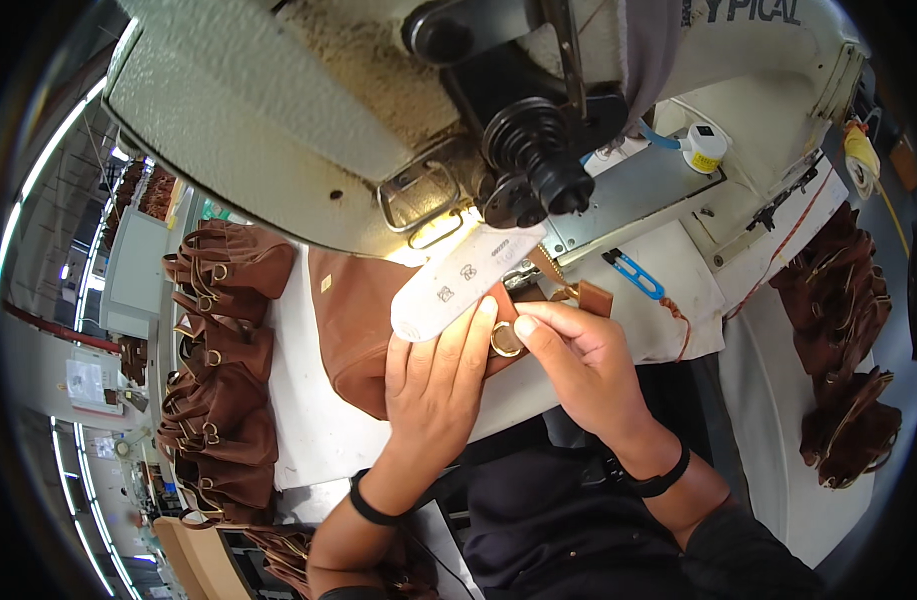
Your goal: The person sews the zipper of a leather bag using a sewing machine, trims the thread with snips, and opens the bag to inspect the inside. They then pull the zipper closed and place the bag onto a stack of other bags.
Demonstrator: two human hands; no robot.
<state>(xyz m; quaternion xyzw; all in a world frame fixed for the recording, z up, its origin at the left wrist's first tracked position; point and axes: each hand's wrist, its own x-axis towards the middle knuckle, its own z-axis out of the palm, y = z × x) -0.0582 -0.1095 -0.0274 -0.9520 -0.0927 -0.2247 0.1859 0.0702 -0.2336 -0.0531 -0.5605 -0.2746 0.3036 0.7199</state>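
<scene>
A brown leather bag [351,330] lies on the sewing machine's bed, partly under the machine head [279,130]. My left hand [434,385] rests flat on it, fingers stretched out side by side. Their tips meet the lower edge of a long white strip with rounded end and printed marks [449,290]. Just right of those fingertips sits a gold metal ring [506,338] on the bag. My right hand [589,365] pinches the leather tab [501,308] beside the ring between thumb and forefinger. Behind that hand a brown strap end [594,298] and a zipper [549,265] show.
Blue thread snips [634,274] on a red cord lie right of my hands. A white bottle [704,148] stands on the machine bed. Several brown bags [224,370] line the left side; more brown leather pieces [834,320] are at the right.
</scene>
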